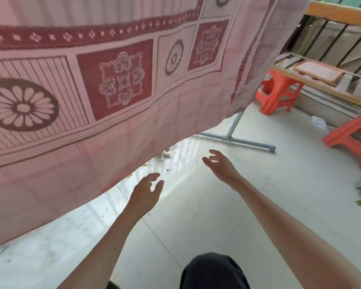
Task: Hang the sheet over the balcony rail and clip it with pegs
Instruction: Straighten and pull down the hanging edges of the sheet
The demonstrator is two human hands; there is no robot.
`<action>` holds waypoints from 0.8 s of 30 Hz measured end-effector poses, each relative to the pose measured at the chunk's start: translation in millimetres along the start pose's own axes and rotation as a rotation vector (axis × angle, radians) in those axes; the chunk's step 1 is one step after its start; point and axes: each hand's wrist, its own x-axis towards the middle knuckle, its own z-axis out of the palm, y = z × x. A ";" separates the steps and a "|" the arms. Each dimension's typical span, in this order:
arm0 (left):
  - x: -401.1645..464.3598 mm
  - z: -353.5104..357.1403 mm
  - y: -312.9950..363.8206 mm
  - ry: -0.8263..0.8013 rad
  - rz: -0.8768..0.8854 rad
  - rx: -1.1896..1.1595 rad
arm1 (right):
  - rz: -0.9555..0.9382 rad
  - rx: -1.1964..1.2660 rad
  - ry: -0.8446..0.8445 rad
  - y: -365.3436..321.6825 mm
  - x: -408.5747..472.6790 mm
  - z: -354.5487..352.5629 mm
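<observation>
Pink cotton fills most of the view: a wide pink sheet with dark red patterned squares and flower medallions (117,80) hangs spread out across the upper left, its lower hem slanting from the bottom left up toward the right. What carries its top edge lies outside the frame. Below its right corner stands the grey metal tube foot of a drying stand (236,139), resting on the pale tiled floor (196,215).

Both bare forearms reach forward and down beneath the hem. The left hand (144,195) hovers just under the sheet's lower edge, fingers spread and slightly curled, holding nothing. The right hand (221,166) is a little further forward and to the right, also spread with loose fingers and empty, clear of the cloth. The two hands are apart from each other, and neither touches the sheet.

At the upper right runs the balcony rail with an orange top bar and dark vertical bars (340,14). Near it, two orange plastic stools (277,91) carry a long wooden board (321,86), on which lies a flat tray with an orange rim (319,71). A dark-trousered knee (213,270) shows at the bottom.
</observation>
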 end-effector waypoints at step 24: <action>56.5 120.7 477.9 -0.084 0.293 0.249 | -0.164 -0.023 0.160 -87.9 43.3 -449.9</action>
